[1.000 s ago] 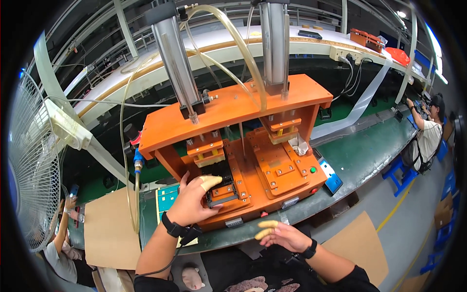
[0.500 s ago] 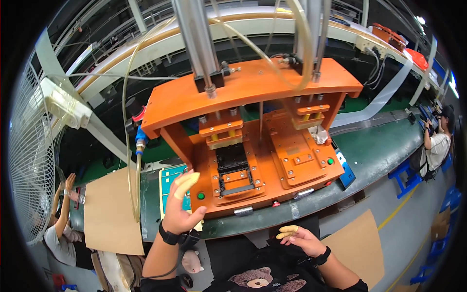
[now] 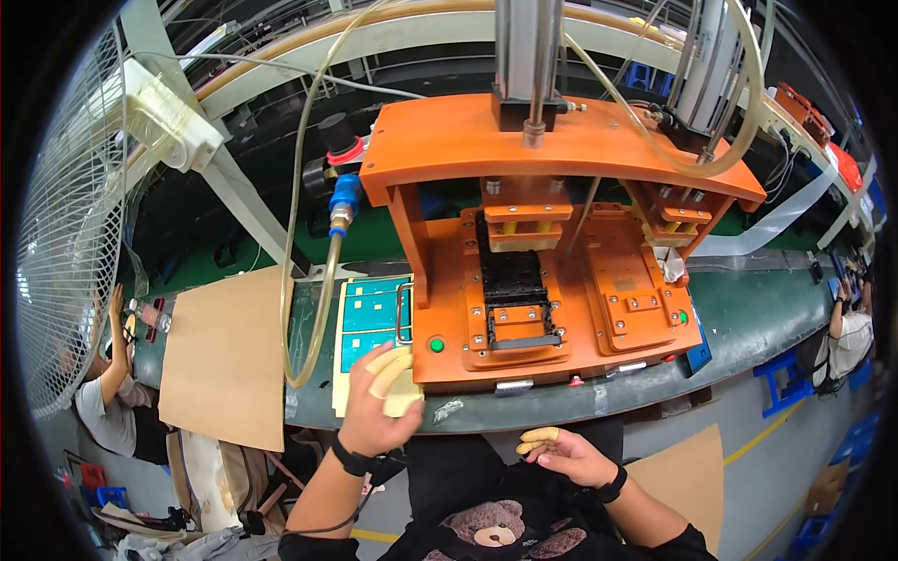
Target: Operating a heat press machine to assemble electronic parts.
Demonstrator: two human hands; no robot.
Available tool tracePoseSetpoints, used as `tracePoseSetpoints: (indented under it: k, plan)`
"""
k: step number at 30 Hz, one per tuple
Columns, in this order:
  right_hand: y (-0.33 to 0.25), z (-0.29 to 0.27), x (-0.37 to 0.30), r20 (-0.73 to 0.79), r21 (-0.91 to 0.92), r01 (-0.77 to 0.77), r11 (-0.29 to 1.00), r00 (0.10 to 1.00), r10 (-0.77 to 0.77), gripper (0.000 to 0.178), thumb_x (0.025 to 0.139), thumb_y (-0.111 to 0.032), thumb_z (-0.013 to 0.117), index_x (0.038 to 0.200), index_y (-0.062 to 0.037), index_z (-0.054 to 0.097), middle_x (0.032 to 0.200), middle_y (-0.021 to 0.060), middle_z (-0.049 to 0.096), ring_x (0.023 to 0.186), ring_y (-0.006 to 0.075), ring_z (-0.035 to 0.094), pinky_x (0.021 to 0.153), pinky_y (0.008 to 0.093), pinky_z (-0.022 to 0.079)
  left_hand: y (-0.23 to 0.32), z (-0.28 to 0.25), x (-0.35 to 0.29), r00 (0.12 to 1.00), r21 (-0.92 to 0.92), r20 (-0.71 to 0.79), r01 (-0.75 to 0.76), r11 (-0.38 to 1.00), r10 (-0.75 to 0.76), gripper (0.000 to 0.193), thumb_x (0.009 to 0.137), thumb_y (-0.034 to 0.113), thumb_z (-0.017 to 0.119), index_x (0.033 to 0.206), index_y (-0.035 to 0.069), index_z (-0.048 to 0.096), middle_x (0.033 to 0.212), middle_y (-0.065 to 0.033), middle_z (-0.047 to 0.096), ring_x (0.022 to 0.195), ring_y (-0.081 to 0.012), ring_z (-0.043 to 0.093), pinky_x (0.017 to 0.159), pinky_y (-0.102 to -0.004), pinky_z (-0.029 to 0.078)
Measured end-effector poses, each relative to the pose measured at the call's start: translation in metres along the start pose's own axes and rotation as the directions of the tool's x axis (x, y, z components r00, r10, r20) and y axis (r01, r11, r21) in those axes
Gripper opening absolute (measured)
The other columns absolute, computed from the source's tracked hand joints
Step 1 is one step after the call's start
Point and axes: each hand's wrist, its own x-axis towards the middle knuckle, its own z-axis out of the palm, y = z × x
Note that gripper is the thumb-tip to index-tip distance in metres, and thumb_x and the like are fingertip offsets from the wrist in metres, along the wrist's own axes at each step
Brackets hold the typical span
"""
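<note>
My left hand, with pale yellow finger cots on some fingers, is open beside the press's left front corner. Its fingers reach over a pale yellow sheet that bears teal panels. In front of my torso, my right hand is curled, also wearing yellow cots; whatever its fingertips may hold is too small to make out. An orange two-station press stands ahead of both hands. A black rectangular frame-like part lies in its left fixture, partly under the raised pressing head. The right fixture holds no such part.
Green buttons sit on the press's front corners. A clear hose hangs left of it. Brown cardboard and a caged fan are further left. Other people sit at the left and right edges. A blue object lies right of the press.
My view has turned left, so the press appears further right. My left hand has lowered from the press's left front edge toward the yellow sheet. The right hand stays curled near my torso.
</note>
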Motion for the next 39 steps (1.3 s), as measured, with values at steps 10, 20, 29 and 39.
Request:
tracePoseSetpoints:
  k: [10,20,29,39]
  plan:
    - [0.007,0.021,0.016,0.063,-0.156,0.033,0.987,0.998,-0.023,0.039,0.095,-0.01,0.061,0.132,-0.0019,0.05,0.119,0.0054,0.062,0.098,0.0078,0.058,0.089,0.0248,0.048,-0.033,-0.002,-0.009,0.982,-0.063,-0.038,0.185,0.981,-0.187,0.063,0.074,0.034,0.077,0.125,0.004,0.056,0.125,-0.0162,0.057,0.131,-0.0381,0.042,0.106,-0.0532,0.031]
    - [-0.011,0.057,0.07,0.193,-0.525,0.186,0.83,0.976,-0.097,0.04,0.089,-0.018,0.069,0.125,-0.0052,0.057,0.108,0.0066,0.064,0.094,0.0159,0.059,0.084,0.0293,0.048,-0.04,0.019,-0.01,0.896,0.391,0.158,0.33,0.859,-0.416,0.051,0.07,0.027,0.077,0.118,0.014,0.065,0.122,-0.0116,0.053,0.123,-0.035,0.044,0.105,-0.0554,0.026]
    - [-0.023,0.085,0.121,0.243,-0.635,0.369,0.679,0.929,-0.278,0.028,0.088,-0.018,0.067,0.111,-0.0024,0.062,0.092,0.013,0.06,0.088,0.0278,0.06,0.08,0.036,0.049,-0.036,0.019,-0.03,0.925,0.354,0.071,0.326,0.877,-0.372,0.026,0.075,0.027,0.076,0.098,0.014,0.073,0.118,-0.0038,0.062,0.125,-0.0332,0.048,0.104,-0.0562,0.023]
    - [-0.006,0.085,0.137,0.202,-0.732,0.436,0.523,0.872,-0.445,0.025,0.084,-0.013,0.066,0.107,-0.003,0.063,0.101,0.0138,0.062,0.091,0.0335,0.059,0.081,0.0395,0.049,-0.026,0.024,-0.039,0.906,0.299,0.114,0.361,0.883,-0.409,0.029,0.076,0.029,0.076,0.102,0.014,0.073,0.118,-0.0033,0.065,0.127,-0.0326,0.048,0.104,-0.0656,0.016]
